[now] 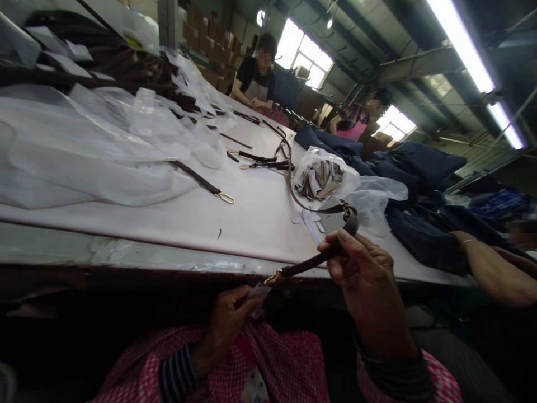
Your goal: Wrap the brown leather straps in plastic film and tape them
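A dark brown leather strap [310,262] runs between my hands, just off the table's near edge. My right hand [364,268] pinches it between thumb and fingers, and its far part loops back over the table past a metal buckle [346,210]. At its near end hangs a gold-coloured clasp [273,276]. My left hand [233,313] is closed on a small clear plastic piece [258,299] right by that clasp. Whether the left fingers also touch the clasp cannot be made out.
On the white table [159,224] lie another strap with a gold ring [201,180], more straps [260,159] and plastic sheeting [104,151]. A clear bag of cut strips [321,178] stands near dark blue fabric bags [423,224]. A co-worker's arm [495,268] reaches in from the right; two people work across the table.
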### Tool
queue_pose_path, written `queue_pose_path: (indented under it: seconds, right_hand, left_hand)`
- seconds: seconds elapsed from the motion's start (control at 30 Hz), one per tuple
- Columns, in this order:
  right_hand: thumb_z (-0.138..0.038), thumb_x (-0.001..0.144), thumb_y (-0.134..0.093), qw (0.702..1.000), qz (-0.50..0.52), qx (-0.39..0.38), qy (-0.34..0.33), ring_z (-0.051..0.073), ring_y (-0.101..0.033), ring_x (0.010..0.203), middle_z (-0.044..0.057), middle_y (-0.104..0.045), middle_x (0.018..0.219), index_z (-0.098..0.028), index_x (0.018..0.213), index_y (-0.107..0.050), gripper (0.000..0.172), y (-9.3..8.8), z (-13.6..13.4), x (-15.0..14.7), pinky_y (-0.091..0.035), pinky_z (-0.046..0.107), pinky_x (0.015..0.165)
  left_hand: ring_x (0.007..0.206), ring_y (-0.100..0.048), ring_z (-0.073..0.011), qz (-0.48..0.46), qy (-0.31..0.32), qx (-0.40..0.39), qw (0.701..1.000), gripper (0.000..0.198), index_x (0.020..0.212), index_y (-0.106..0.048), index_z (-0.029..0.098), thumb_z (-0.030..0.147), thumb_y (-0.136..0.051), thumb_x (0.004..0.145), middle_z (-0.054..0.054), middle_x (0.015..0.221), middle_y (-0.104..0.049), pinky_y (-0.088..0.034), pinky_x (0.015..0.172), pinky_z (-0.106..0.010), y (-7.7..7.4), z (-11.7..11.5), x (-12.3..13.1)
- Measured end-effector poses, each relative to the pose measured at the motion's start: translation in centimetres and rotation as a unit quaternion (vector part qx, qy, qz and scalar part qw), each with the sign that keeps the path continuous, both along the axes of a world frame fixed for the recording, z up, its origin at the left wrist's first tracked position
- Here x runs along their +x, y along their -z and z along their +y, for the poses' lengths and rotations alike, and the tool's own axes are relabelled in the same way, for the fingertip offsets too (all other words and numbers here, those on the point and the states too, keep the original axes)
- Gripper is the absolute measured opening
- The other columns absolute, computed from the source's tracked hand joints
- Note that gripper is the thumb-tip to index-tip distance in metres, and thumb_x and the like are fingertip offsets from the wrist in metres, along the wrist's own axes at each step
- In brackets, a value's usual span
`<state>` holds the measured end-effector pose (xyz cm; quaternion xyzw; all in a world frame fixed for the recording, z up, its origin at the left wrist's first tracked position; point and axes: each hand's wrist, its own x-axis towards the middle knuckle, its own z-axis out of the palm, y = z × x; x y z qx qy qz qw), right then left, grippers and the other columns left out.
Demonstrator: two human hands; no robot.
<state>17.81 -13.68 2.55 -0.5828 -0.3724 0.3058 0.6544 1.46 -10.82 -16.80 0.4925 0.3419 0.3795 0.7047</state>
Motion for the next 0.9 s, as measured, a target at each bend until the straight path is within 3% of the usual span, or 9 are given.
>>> queue_pose_path:
  seconds: [0.23,0.5,0.77,0.9]
  right_hand:
    - [-0.037,0.083,-0.080,1.000,0.006,-0.007,0.000,0.004,-0.050,0.040,0.007,-0.075,0.072,-0.013,0.076,-0.075,0.025,0.2,-0.2,-0.2,-0.031,0.015,0.035]
    - [-0.038,0.083,-0.079,1.000,0.012,-0.014,0.006,0.005,-0.050,0.040,0.007,-0.075,0.072,-0.013,0.077,-0.075,0.025,0.3,-0.2,-0.2,-0.031,0.016,0.035]
    - [-0.037,0.079,-0.082,0.999,0.030,-0.038,0.006,0.004,-0.049,0.039,0.007,-0.075,0.071,-0.013,0.076,-0.075,0.026,0.8,-0.3,-0.5,-0.031,0.015,0.035]
    - [-0.038,0.078,-0.083,0.998,0.042,-0.037,-0.007,0.004,-0.049,0.039,0.008,-0.075,0.072,-0.012,0.077,-0.075,0.027,0.9,-0.4,-0.4,-0.030,0.014,0.035]
  left_hand:
    - [0.062,-0.049,-0.0124,0.041,-0.015,0.075,0.996,0.036,0.066,-0.067,0.016,0.043,-0.067,0.090,0.003,0.062,-0.056,-0.037,0.061,-0.022,0.8,-0.4,0.0]
    - [0.063,-0.056,-0.0141,0.089,-0.028,0.157,0.983,0.029,0.078,-0.076,0.018,0.038,-0.063,0.094,0.002,0.067,-0.064,-0.040,0.062,-0.022,0.7,-0.3,-0.2]
    - [0.063,-0.055,-0.0144,0.091,-0.027,0.148,0.984,0.032,0.071,-0.072,0.017,0.038,-0.064,0.094,0.001,0.065,-0.063,-0.040,0.063,-0.023,0.5,-0.1,0.0]
    - [0.069,-0.057,-0.0149,0.046,0.045,0.113,0.991,0.028,0.077,-0.073,0.016,0.038,-0.066,0.093,0.000,0.071,-0.065,-0.042,0.067,-0.023,-0.6,0.3,-0.3]
